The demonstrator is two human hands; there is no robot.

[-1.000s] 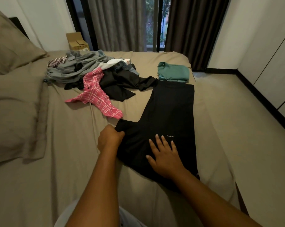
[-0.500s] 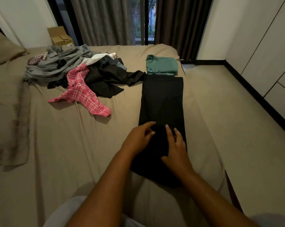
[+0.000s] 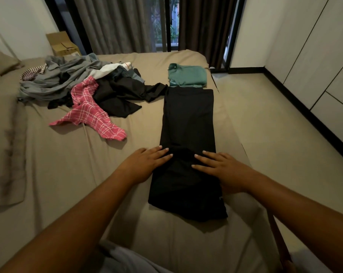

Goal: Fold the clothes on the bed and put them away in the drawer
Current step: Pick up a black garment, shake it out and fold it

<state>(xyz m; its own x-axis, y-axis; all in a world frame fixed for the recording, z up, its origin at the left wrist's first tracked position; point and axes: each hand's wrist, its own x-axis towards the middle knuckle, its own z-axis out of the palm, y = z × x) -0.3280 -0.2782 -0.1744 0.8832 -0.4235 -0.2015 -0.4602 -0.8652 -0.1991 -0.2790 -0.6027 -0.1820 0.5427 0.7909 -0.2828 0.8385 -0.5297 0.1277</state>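
Bed [image 3: 68,174] | black garment [image 3: 188,123] long axis toward curtains [image 3: 115,24] | left hand [image 3: 145,164]; right hand [image 3: 223,170]: grip spread flat

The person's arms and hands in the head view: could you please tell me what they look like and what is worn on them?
The left arm and right arm are bare to the frame's edge: no sleeves, gloves or watch show. The left hand and right hand carry no visible rings, and the fingernails are short. A pale grey garment shows between the arms at the bottom.
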